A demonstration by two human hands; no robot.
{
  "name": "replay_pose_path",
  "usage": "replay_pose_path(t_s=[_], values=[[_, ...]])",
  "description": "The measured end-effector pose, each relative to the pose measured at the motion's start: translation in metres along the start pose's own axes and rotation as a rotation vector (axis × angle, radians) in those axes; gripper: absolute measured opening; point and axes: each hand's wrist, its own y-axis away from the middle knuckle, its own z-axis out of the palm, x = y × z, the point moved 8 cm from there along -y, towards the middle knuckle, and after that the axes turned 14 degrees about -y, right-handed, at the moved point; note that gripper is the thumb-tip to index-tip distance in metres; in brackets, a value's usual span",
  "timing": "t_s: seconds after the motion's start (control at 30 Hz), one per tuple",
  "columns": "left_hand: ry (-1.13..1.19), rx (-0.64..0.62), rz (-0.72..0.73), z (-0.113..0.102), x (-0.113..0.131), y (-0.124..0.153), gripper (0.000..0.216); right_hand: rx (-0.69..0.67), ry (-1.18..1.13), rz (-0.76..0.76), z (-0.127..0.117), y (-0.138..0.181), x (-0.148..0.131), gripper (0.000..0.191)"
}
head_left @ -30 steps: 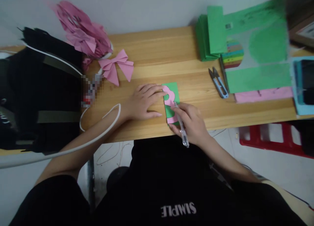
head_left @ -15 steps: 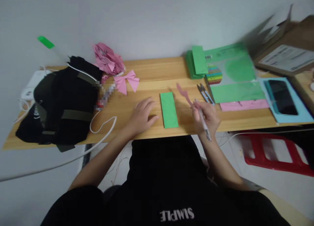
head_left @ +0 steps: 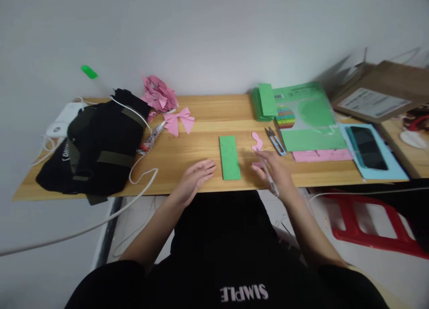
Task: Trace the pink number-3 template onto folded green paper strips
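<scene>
A green paper rectangle (head_left: 229,157) lies upright-on-end to my view on the table between my hands. My left hand (head_left: 196,177) rests just left of it, near the front edge, fingers stretched out and holding nothing. To the right, my right hand (head_left: 273,173) has a pen (head_left: 269,177) in its grip, with the pen's lower end towards me. Beneath and beyond its fingers is a pink paper cutout (head_left: 256,140) with curved edges, lying on the table and partly hidden by the hand. Thread snips (head_left: 275,141) lie just beyond that hand.
Green paper strips (head_left: 263,103) are stacked by a green paper pack (head_left: 308,117). A phone (head_left: 368,147) lies on blue sheets at right, near a cardboard box (head_left: 375,92). At left are a black bag (head_left: 97,152), a pink paper bow (head_left: 179,120), crumpled pink paper (head_left: 159,94) and a white cable (head_left: 144,184).
My right hand has lowered the pink cutout onto the table, keeping the pen. My left hand has drawn slightly towards me, and the camera view has shifted.
</scene>
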Motion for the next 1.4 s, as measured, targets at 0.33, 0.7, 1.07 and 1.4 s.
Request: replay_pose_path(t_s=[0.33,0.7,1.07,1.4], values=[[0.219,0.021,-0.124,0.014,-0.001,-0.016,0.034,0.149,-0.216,0.194,0.059,0.011,0.001,0.03],[0.006,-0.038,-0.146,0.032,-0.001,-0.05,0.052,0.169,-0.431,0.387,0.049,0.007,0.017,0.032],[-0.021,-0.062,-0.005,0.043,0.034,-0.076,0.055,0.255,-0.599,0.42,0.022,-0.049,0.028,0.027],[0.003,-0.081,0.147,0.048,0.072,-0.098,0.049,0.479,-0.465,0.384,-0.051,-0.139,0.084,0.038]])
